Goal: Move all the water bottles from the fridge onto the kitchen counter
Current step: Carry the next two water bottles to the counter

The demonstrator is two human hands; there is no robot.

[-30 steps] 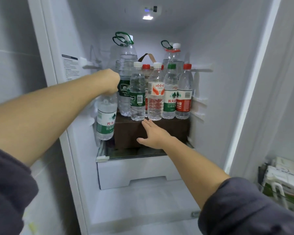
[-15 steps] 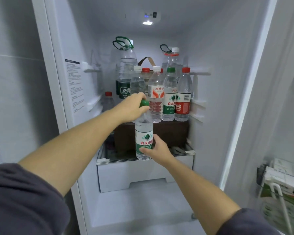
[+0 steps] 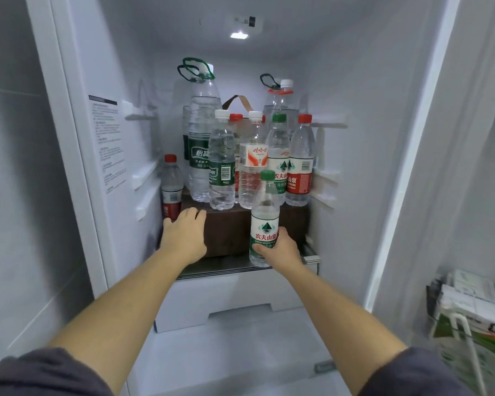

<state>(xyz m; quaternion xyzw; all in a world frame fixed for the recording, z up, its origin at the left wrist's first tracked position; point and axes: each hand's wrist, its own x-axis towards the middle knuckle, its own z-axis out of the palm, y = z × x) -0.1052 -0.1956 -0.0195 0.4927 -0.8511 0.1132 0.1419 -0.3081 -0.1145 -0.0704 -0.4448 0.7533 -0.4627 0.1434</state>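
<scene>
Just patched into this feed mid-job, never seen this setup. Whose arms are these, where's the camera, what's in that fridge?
No machine here: a person works bare-handed, and the one camera sits on their head, looking forward and down into the open fridge. The right hand grips a small green-capped bottle by its label, in front of a brown box. The left hand is open, holds nothing, and reaches toward that box's corner. On the box stands a cluster of bottles, two large ones with carry handles at the back. One red-capped bottle stands beside the box, by the left wall.
</scene>
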